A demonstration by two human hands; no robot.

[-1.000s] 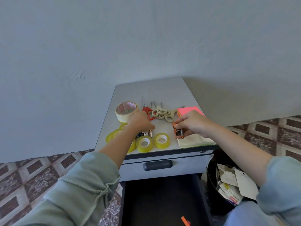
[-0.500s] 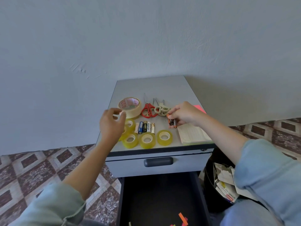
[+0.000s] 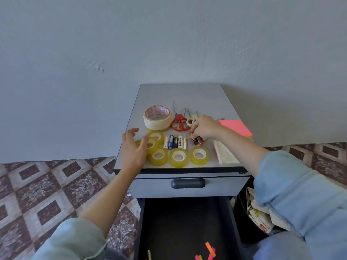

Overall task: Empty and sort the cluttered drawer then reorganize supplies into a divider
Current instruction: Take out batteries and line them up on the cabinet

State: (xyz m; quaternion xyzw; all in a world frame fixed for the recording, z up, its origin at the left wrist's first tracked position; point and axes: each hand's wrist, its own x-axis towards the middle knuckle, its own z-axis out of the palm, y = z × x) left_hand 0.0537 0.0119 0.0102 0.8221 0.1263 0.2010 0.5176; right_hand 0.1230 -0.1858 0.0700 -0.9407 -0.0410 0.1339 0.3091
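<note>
Above the cabinet top (image 3: 180, 94), the right hand (image 3: 205, 128) pinches dark batteries (image 3: 197, 141); the left hand (image 3: 133, 149) hovers, grip spread, beside the tape rolls (image 3: 178, 157).

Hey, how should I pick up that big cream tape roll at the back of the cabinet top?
Come straight down from above: the big cream tape roll lies flat, core open upward. Probably hook fingers into the core with the thumb on its left outer wall, since the red scissors crowd its right and small yellow rolls its front.
</note>
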